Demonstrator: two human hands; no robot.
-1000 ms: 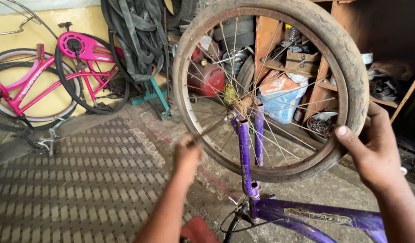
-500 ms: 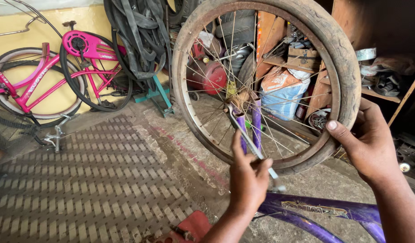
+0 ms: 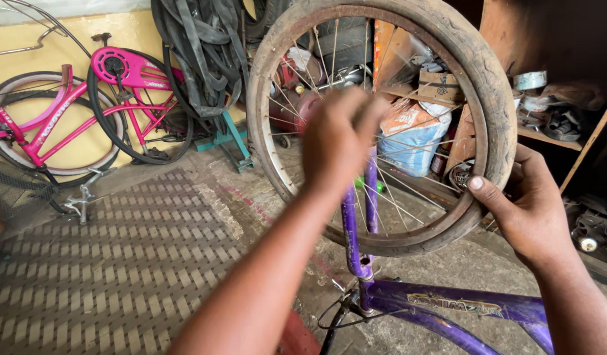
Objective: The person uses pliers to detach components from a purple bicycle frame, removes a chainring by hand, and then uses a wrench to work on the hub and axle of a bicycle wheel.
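Currently mid wheel work: wheel (image 3: 382, 125) sits upright in the purple fork (image 3: 356, 223) of an upturned frame (image 3: 461, 309), on the concrete floor (image 3: 448, 263). Right hand (image 3: 530, 210) grips the tyre (image 3: 494, 131) at its lower right edge, thumb on the sidewall, fingers curled behind the rim, so closed on it. Left hand (image 3: 339, 138) is up at the hub area in front of the spokes (image 3: 409, 151); it's motion-blurred, fingers look loosely bunched, can't tell if they hold anything. My read: step is steadying the wheel while working at the axle or spokes; next move likely needs the right hand to keep the wheel from turning and the left to land precisely at the hub. Counts: one wheel in hand, two fork legs, one purple frame, one pink bike (image 3: 60, 118) against the yellow wall, one bundle of tyres and tubes (image 3: 205, 59) hanging, one blue-white sack (image 3: 412, 135) by the shelves (image 3: 547, 125).
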